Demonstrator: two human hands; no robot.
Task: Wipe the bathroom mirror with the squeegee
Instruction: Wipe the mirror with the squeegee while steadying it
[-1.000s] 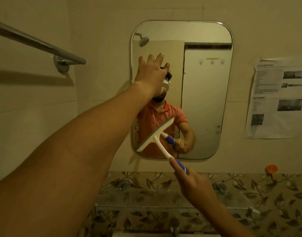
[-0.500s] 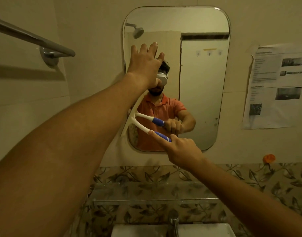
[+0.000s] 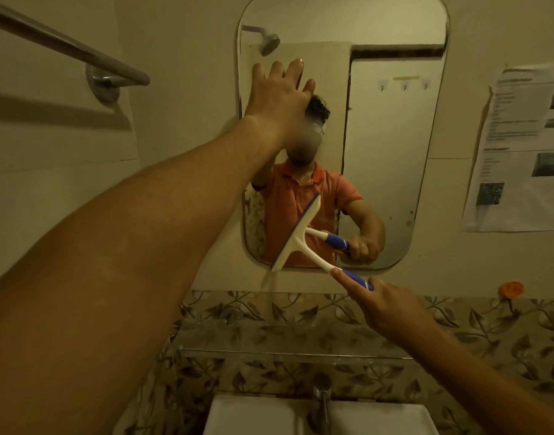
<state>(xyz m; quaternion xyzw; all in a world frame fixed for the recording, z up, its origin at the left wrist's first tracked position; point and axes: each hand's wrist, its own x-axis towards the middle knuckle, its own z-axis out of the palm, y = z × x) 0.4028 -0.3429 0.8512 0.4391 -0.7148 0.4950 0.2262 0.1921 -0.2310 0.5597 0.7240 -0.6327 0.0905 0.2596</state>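
Observation:
A rounded wall mirror (image 3: 391, 171) hangs ahead of me and reflects a person in an orange shirt. My right hand (image 3: 385, 306) grips the blue and white handle of the squeegee (image 3: 297, 237), index finger stretched along the handle. The white blade lies tilted against the glass at the mirror's lower left, its lower end over the bottom rim. My left hand (image 3: 278, 95) rests flat against the mirror's upper left edge with fingers spread.
A metal towel bar (image 3: 65, 45) juts from the left wall. Printed paper sheets (image 3: 520, 149) are taped right of the mirror. Below are a glass shelf (image 3: 288, 340), leaf-patterned tiles, a tap (image 3: 322, 400), a white basin (image 3: 256, 416) and an orange hook (image 3: 511, 288).
The squeegee swung from the mirror's bottom to its left edge, then came back right and down to the lower left. My left hand stayed on the glass.

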